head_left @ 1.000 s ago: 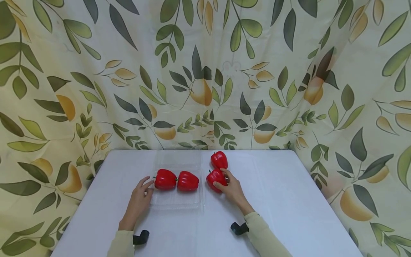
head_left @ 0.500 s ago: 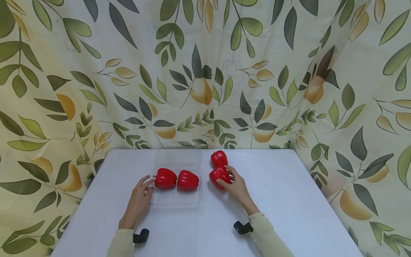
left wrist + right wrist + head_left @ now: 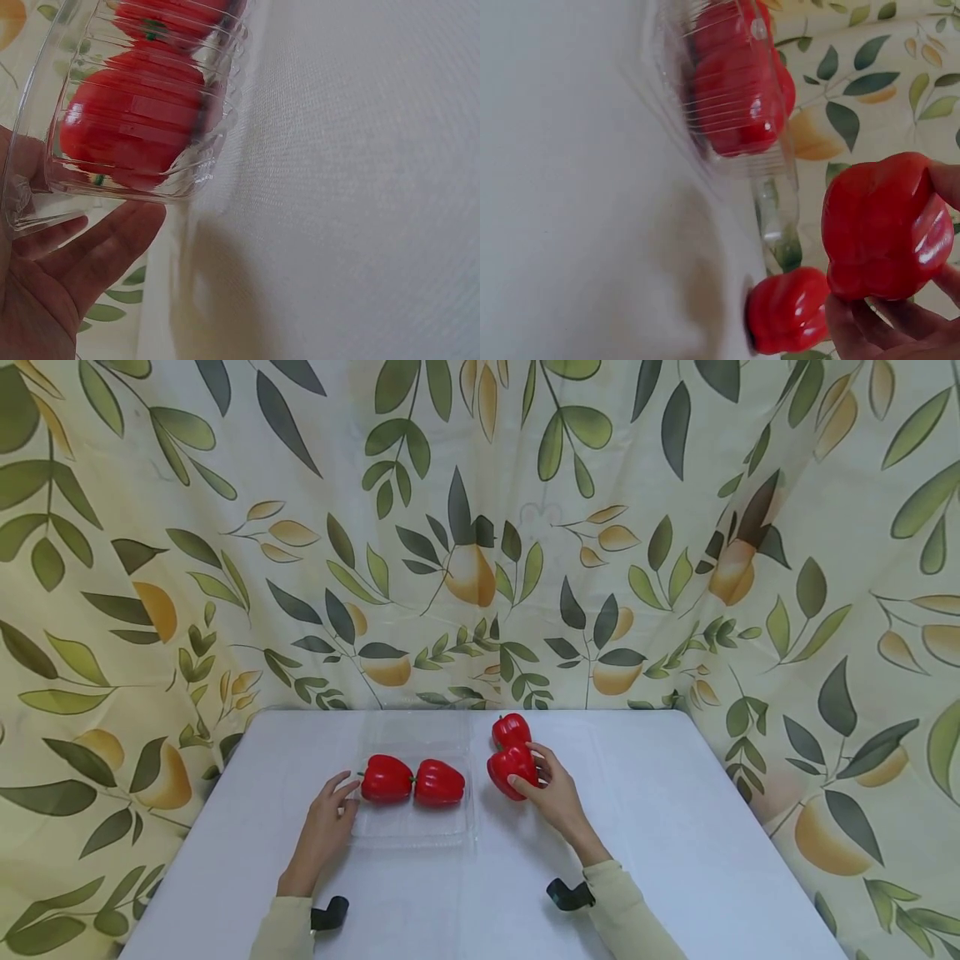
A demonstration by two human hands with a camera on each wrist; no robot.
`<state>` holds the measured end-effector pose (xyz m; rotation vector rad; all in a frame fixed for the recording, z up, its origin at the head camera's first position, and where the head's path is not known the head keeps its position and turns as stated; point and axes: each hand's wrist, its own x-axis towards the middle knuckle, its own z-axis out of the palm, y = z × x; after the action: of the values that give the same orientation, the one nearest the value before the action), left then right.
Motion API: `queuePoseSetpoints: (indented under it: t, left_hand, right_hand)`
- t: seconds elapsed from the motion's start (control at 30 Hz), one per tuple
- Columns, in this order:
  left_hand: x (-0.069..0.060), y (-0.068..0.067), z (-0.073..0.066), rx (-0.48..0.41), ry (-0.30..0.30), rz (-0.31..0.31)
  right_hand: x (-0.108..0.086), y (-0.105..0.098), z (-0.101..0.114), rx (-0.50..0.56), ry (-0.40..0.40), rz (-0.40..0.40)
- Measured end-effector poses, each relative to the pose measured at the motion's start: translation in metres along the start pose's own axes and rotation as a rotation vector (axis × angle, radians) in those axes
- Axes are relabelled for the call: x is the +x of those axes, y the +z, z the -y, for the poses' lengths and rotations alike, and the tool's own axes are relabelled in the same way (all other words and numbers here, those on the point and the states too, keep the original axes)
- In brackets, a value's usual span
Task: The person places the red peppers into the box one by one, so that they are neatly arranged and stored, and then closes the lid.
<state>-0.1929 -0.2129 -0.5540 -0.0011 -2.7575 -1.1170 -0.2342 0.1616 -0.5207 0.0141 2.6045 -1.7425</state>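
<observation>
In the head view my right hand [image 3: 558, 792] grips a red bell pepper [image 3: 512, 770], thumb on the near side and fingers at the far right. The right wrist view shows this pepper [image 3: 881, 225] raised off the table. Just behind it, another red bell pepper [image 3: 512, 730] sits on the table. Two more red bell peppers, a left one [image 3: 386, 779] and a right one [image 3: 439, 783], lie side by side in a clear plastic tray [image 3: 412, 838]. My left hand [image 3: 324, 820] holds that tray's left rim, its fingers [image 3: 135, 225] against the end wall.
A white-covered table [image 3: 645, 827] carries everything. Behind the tray's peppers, clear plastic [image 3: 412, 731] lies flat, perhaps its lid. A leaf-patterned curtain [image 3: 480, 527] hangs around the table's back and sides. Black devices, one on the left wrist [image 3: 330, 913] and one on the right [image 3: 570, 895], stick out inward.
My right hand has lifted its pepper slightly and shifted it right and away from the tray, mostly in the first half second. The left hand and the tray have stayed put.
</observation>
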Motion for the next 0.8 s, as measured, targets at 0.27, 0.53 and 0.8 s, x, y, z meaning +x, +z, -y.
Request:
queuePoseSetpoints:
  t: [0.27,0.53,0.8]
  left_hand:
    - [0.000,0.001,0.000,0.000,0.000,-0.002]
    - [-0.002,0.001,-0.001,-0.005,-0.021,0.010]
    - [-0.001,0.001,0.000,-0.012,-0.017,0.008]
  right_hand:
    - [-0.005,-0.001,0.008,0.071,-0.065,0.055]
    - [-0.015,-0.005,0.029,0.111,-0.065,0.093]
    - [-0.007,-0.001,0.017,0.177,-0.086,0.098]
